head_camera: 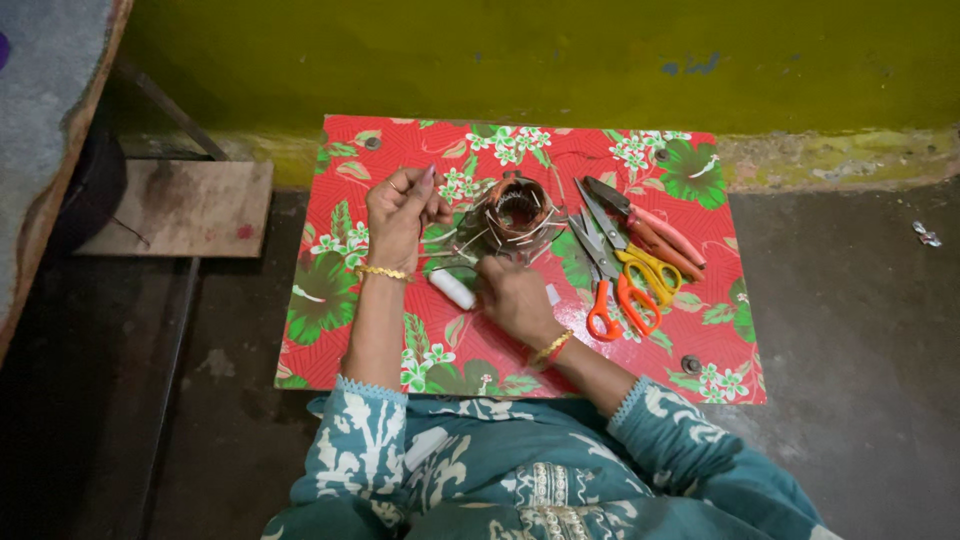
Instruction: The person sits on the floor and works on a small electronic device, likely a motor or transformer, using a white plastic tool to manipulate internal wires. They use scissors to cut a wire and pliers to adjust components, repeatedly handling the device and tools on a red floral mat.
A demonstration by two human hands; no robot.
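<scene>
A round copper-wound motor coil (517,210) with pale strips sticking out of its slots sits on a low table with a red floral cover (380,340). My left hand (402,213) is raised left of the coil, fingers pinched, seemingly on a thin thread that is too fine to confirm. My right hand (512,295) rests on the table just in front of the coil, fingers curled near its lower edge. A white spool (452,288) lies between my hands.
Right of the coil lie orange-handled scissors (610,290), yellow-handled scissors (650,268) and red-handled pliers (650,228). A wooden board (185,208) lies on the dark floor at left. A yellow-green wall (560,60) runs behind the table.
</scene>
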